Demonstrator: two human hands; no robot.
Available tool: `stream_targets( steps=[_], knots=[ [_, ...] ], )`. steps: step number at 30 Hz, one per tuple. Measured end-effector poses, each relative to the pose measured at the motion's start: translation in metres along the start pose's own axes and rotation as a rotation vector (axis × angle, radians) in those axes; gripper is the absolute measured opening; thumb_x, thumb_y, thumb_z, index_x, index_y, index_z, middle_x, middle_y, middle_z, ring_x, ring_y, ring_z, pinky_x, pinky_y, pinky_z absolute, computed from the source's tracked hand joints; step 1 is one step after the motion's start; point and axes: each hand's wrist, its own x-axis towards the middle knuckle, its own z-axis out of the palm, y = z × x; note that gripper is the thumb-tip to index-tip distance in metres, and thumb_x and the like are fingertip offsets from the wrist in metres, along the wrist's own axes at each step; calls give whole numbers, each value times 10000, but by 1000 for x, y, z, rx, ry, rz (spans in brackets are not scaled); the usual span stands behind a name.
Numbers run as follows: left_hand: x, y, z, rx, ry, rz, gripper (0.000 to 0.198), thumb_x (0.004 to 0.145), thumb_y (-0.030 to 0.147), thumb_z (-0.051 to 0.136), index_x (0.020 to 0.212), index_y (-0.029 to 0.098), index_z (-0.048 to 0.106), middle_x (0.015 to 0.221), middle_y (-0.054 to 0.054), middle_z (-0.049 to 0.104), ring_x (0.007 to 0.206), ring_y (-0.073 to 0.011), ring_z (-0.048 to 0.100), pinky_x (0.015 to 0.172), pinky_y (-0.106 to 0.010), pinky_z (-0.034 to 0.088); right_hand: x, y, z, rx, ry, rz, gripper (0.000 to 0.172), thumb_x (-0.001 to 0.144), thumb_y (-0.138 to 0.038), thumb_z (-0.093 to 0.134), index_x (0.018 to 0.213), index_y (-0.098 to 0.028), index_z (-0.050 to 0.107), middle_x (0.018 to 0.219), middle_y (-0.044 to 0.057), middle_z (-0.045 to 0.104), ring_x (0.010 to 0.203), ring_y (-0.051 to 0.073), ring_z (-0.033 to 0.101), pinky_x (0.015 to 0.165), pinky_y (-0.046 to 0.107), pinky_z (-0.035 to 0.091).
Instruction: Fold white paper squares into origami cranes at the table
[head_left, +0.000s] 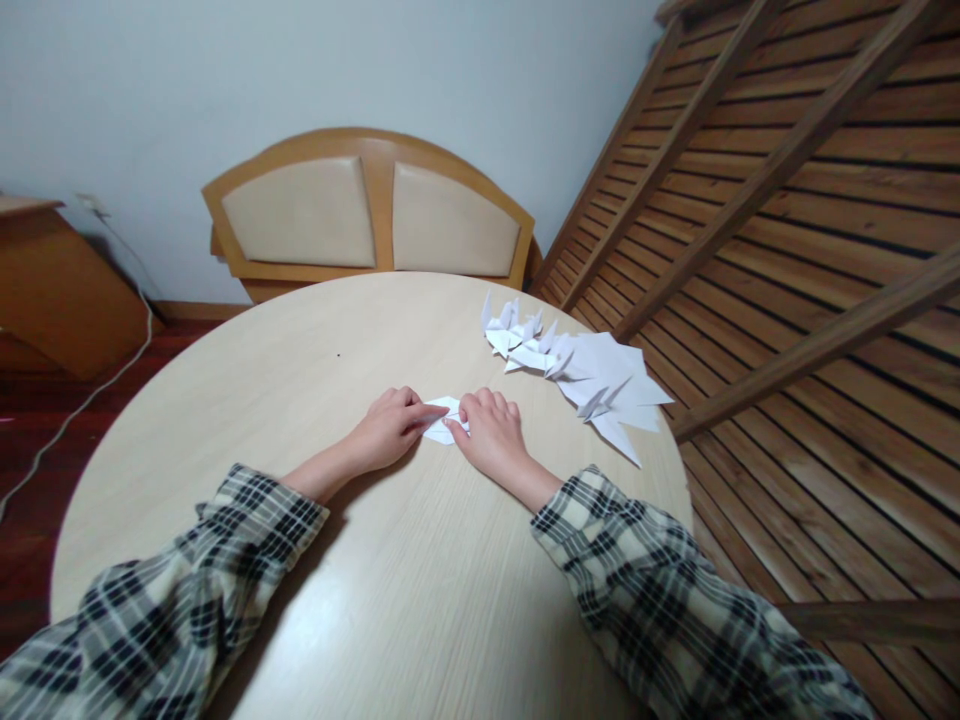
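Note:
A small folded piece of white paper lies on the round light wooden table, between my two hands. My left hand pinches its left side, fingertips pressed together on the paper. My right hand is curled over its right side, fingers bent down onto it. Both forearms wear plaid sleeves. Most of the paper is hidden under my fingers.
A cluster of several folded white paper cranes and flat white sheets lies at the table's right. A wooden chair with padded back stands behind the table. A slatted wooden frame leans at the right. A cable runs over the floor at left.

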Motion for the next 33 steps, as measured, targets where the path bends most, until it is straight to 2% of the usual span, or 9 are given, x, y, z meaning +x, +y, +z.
stream_targets(
  steps=[8,12,15,18,24,33],
  knots=[
    [1,-1,0,-32,-7,-13,389,897,189,443,1232,258,628,949,-77,570,891,-206,500,827,-376,396,0,-1,-1,11,-7,12,220,903,-410,534,935,-193,551,1018,78,578,951,236,497,773,350,309],
    [4,4,0,-66,15,-88,318,921,340,486,1161,254,675,884,-69,575,845,-205,513,812,-369,399,1,-1,-2,16,-17,12,204,903,-393,528,943,-194,551,1024,81,572,955,234,495,781,349,309],
    [5,11,0,-38,68,-165,305,880,432,561,1083,254,704,829,-60,573,810,-211,514,780,-360,398,2,-2,-2,21,-25,11,195,901,-388,529,941,-199,555,1009,77,568,952,233,495,777,346,310],
    [5,15,0,-1,87,-194,274,840,403,623,1060,258,700,829,-53,575,809,-213,512,775,-353,394,2,-3,-2,39,-19,14,188,894,-389,539,931,-206,557,987,70,568,948,235,494,773,346,310],
    [6,17,-2,11,64,-239,266,839,366,623,1078,270,689,851,-53,575,832,-220,505,788,-358,383,0,-4,-2,33,13,16,182,900,-381,527,923,-202,552,987,70,568,950,243,487,770,354,307],
    [7,21,-5,-5,31,-268,283,833,355,629,1094,259,681,850,-52,566,839,-224,503,803,-361,383,-8,12,-2,-36,43,27,143,910,-326,506,963,-199,544,998,79,555,948,246,465,762,350,296]
  ],
)
